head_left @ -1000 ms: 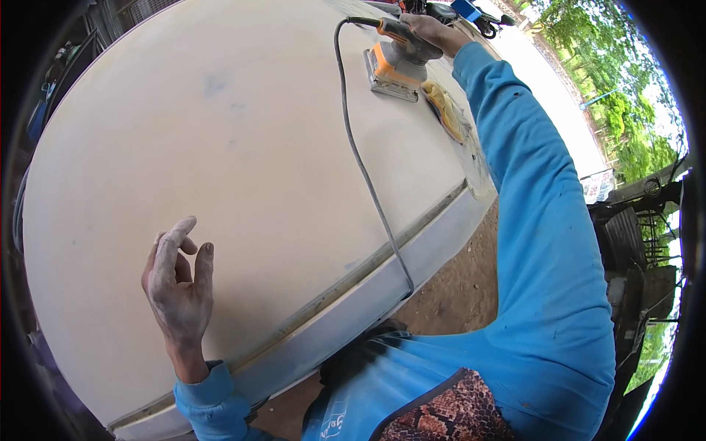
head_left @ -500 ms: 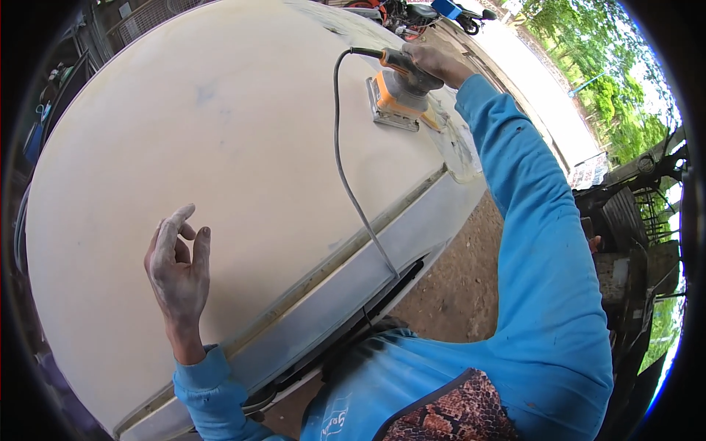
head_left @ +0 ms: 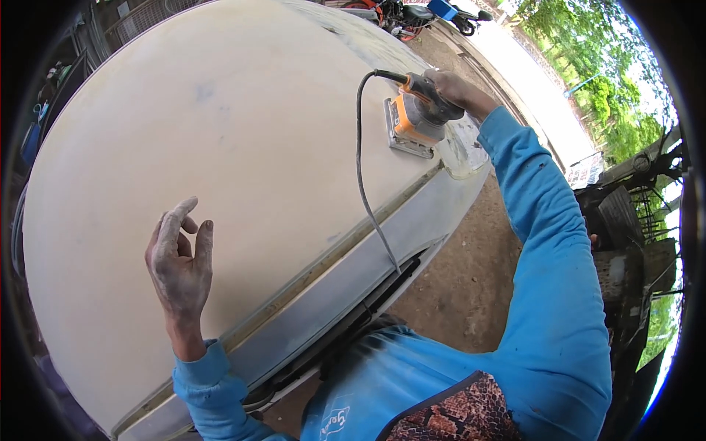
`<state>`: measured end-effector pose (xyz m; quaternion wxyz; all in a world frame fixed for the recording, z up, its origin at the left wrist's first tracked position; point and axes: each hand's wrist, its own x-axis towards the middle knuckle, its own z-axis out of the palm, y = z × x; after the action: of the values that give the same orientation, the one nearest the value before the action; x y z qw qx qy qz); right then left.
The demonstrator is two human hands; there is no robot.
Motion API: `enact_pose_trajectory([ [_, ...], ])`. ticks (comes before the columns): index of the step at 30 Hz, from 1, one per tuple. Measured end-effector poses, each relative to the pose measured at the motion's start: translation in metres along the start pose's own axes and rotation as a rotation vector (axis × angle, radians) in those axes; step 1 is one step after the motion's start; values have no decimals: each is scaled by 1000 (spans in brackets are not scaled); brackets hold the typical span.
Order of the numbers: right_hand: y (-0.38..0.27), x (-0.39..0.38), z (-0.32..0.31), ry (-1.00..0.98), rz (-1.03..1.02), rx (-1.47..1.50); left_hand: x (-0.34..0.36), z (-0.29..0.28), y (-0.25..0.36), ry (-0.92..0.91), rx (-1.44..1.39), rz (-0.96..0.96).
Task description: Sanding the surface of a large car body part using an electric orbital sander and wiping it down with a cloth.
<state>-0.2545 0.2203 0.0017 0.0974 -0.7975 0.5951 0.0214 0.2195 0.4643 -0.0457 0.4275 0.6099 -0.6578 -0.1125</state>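
Sander, orange and grey, upper right of frame; base plate looks flat on the big pale panel, near its right end. My right hand is clamped over its rear grip, arm stretched, I judge to reach that far corner and bear down from above. Cord leaves the sander's front and loops down across the panel to its lower edge, perhaps kept slack so the tool can travel. My left hand, lower left, holds nothing: dusty fingers apart, half-curled, perhaps for balance; contact with the panel, cannot tell. Against half a second ago: sander and right hand lower and slightly right in frame, cord's upper bend shifted with them; left hand practically unmoved.
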Motion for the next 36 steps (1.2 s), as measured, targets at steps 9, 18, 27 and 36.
enact_pose_trajectory([
  [9, -33, 57, -16, 31, 43, 121, 0, 4, -1, -22, 6, -83],
  [18, 9, 170, 12, -451, -393, 1162, -3, 1, -9, -9, 73, -27],
  [27, -32, 209, 21, -339, -160, 867, -2, 3, -17, -43, 145, -28],
  [36, -93, 37, -3, 106, 199, 816, 26, 54, 73, -5, 190, 382],
])
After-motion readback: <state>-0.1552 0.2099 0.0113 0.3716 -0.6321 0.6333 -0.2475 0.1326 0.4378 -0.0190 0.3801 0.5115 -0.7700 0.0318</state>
